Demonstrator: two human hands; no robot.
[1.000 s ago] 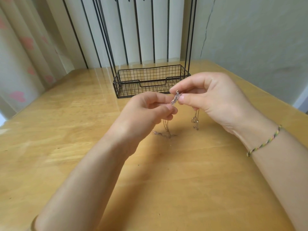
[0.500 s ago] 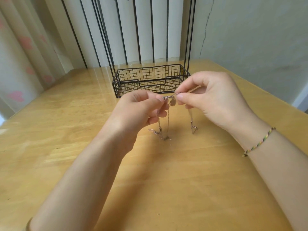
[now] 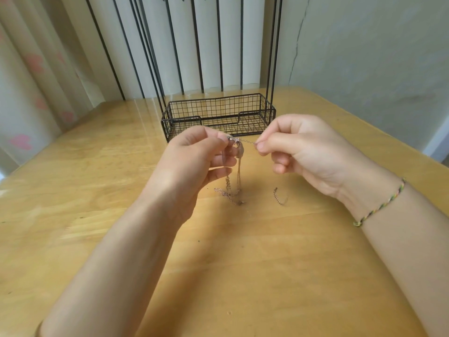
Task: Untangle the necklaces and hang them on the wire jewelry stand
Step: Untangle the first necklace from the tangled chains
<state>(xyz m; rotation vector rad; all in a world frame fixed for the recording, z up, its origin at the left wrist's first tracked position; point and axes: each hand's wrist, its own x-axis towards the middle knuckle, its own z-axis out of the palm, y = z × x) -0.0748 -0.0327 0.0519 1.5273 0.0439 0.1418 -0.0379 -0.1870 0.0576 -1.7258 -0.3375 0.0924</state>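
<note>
Dangling necklaces (image 3: 239, 170) below left grip (image 3: 194, 161)

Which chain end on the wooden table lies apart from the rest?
The short curved silver chain end below the right hand; the other thin chain strands trail down from the tangle pinched by the left hand.

Domestic room: floral curtains (image 3: 29, 105) are hanging beside a wooden table (image 3: 97, 166); cracked plaster wall (image 3: 364, 57) is showing.
</note>
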